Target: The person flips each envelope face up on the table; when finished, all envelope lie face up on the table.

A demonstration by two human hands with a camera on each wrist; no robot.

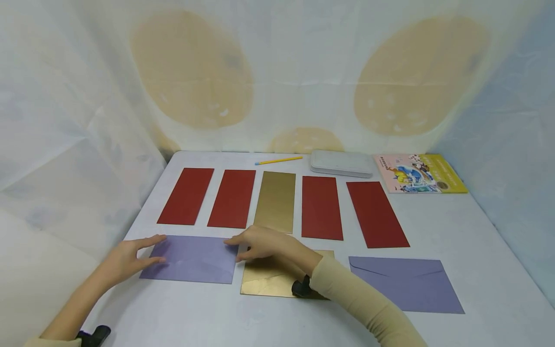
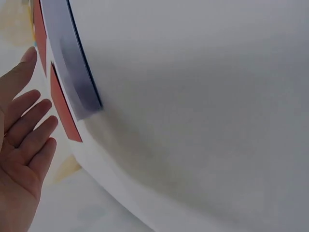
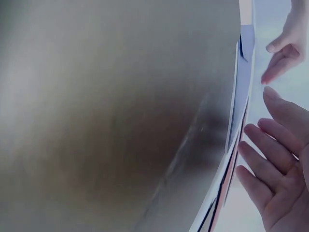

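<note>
In the head view a purple envelope [image 1: 195, 262] lies flat at the front left of the table. My left hand [image 1: 123, 262] is at its left edge, thumb and fingers spread apart and relaxed. My right hand [image 1: 264, 241] reaches across a gold envelope [image 1: 264, 284], its fingertips at the purple envelope's right upper corner; whether they touch it I cannot tell. Both wrist views show loosely extended fingers: the left hand [image 2: 24, 140] beside the purple envelope [image 2: 72, 58], the right hand [image 3: 275, 169] with the gold envelope [image 3: 120, 116] filling most of the view.
Behind lies a row of red envelopes [image 1: 186, 195] with a gold one [image 1: 275, 200] in the middle. Another purple envelope [image 1: 412, 284] is at the right. Along the back are a yellow pencil [image 1: 279, 160], a pale flat case [image 1: 340, 164] and a picture book [image 1: 420, 173].
</note>
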